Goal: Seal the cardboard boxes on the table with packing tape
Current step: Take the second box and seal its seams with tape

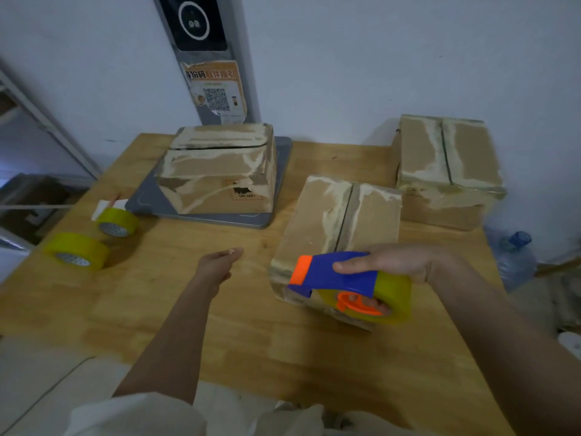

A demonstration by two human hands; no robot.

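Observation:
Three worn cardboard boxes stand on the wooden table (220, 316). The nearest box (333, 228) lies just right of centre, its top flaps closed with a dark seam between them. A second box (217, 171) sits at the back on a grey scale plate (201, 215). The third box (446, 171) is at the back right. My right hand (399, 262) grips a blue and orange tape dispenser (339, 272) loaded with a yellowish roll, held over the near end of the nearest box. My left hand (220, 262) hovers over the table left of that box, fingers relaxed, holding nothing.
Two spare yellowish tape rolls (77, 251) (118, 220) lie at the table's left side. A grey pillar with a QR sticker (217, 99) rises behind the scale. A water jug (515, 256) stands off the table's right edge. White wall behind.

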